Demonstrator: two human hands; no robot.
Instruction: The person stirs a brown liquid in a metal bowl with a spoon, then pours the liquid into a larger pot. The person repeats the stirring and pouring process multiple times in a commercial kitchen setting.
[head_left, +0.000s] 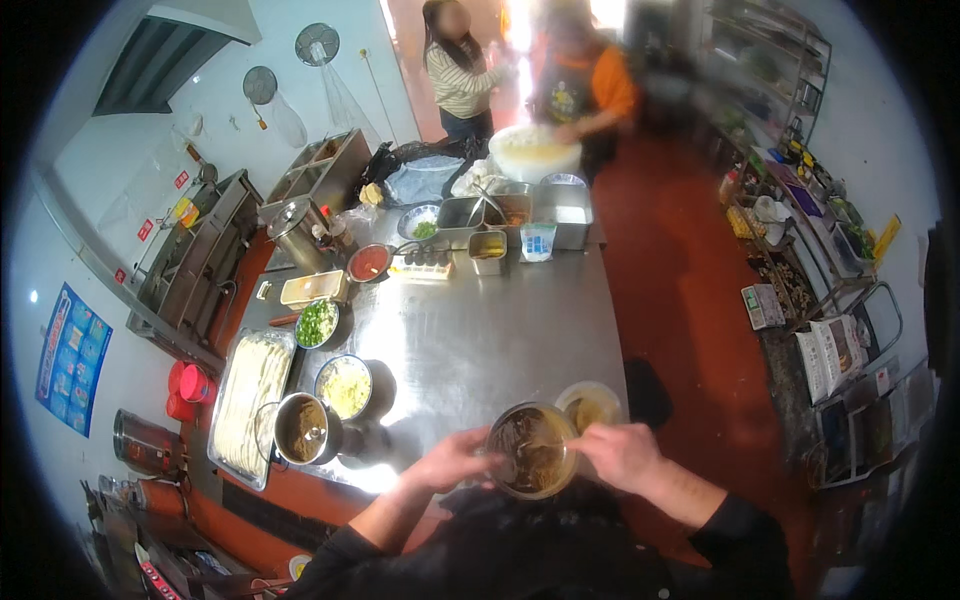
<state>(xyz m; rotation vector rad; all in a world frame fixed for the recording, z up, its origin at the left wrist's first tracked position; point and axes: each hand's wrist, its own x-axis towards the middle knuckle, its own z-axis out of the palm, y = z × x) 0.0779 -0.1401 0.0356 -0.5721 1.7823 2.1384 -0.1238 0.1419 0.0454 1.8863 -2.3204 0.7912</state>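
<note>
My left hand (459, 459) grips the left rim of a round bowl (541, 491) at the table's near edge. Inside lies a brown paste (541, 471), smeared up the wall. My right hand (619, 457) holds a slim utensil (551, 445), seemingly a spoon, whose far end is in the bowl. Just behind stands a pale bowl (600, 396) with a tan substance, partly hidden by the first bowl and my right hand. Left of my left hand is a steel grinder cup (283, 448) holding brown powder. Beyond it sits a bowl of chopped pale pieces (343, 385).
A tray of dough strips (251, 405) lies along the left edge, near a bowl of chopped scallions (316, 324). Steel containers (562, 217), a red sauce bowl (369, 262) and a steel pot (298, 236) stand farther back. Two people are behind the table, one at a white tub (534, 161).
</note>
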